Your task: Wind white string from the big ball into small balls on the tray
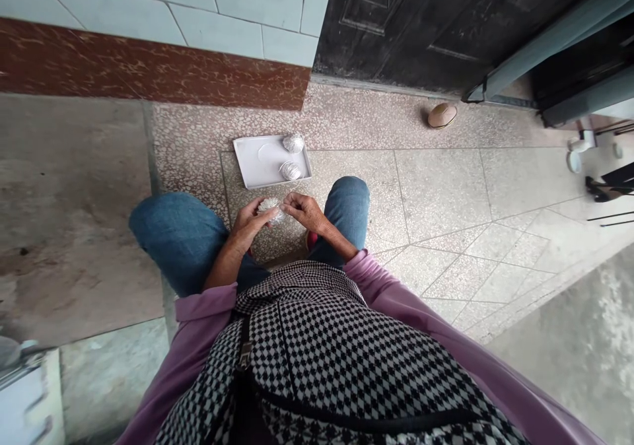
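Between my knees, my left hand [251,222] is closed around a shiny white ribbed ball [270,208], thumb across its near side. It looks like wound cord or ribbon, but the fingers cover part of it. My right hand [303,210] is at the ball's right side with its fingers pinched together; whatever they hold is too fine to make out. Just beyond my hands, a white tray [251,161] lies on the floor. Two balls of shiny white cord, one at the back [293,143] and one nearer [290,171], rest at its right end, with a loose strand beside them.
A tiled wall [238,12] with a red-brown base and a dark door [391,29] border the speckled floor [366,125]. A tan dome-shaped object [442,115] sits by the door. My jeans-covered knees [176,237] flank my hands. A dark shoe [607,189] shows at far right.
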{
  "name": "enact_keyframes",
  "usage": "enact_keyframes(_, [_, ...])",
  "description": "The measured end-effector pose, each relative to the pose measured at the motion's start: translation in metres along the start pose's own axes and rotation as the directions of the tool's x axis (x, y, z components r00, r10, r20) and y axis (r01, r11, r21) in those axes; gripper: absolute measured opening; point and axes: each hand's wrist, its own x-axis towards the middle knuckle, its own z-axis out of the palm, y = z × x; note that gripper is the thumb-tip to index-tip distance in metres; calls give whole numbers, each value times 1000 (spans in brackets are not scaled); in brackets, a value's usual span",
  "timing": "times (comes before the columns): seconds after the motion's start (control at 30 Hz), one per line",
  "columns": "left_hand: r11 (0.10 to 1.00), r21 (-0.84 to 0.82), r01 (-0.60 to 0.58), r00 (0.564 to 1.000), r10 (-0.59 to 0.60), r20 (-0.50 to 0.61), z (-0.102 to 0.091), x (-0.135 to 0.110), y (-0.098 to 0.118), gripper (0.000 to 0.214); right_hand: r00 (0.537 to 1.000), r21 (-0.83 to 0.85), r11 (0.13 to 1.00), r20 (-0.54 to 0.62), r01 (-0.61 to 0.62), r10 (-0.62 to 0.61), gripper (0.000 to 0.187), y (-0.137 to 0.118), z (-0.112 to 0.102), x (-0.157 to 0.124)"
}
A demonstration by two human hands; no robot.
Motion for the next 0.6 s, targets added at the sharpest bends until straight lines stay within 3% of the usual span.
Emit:
enact_keyframes(0.4, [998,-55,-19,999,21,40,2,-5,5,78,999,128,992,-39,-18,24,55,-1,-5,3])
enact_keyframes(0.6, [994,-110,-13,1000,16,24,0,1,-2,81,999,141,990,-40,-18,24,60,1,-5,6])
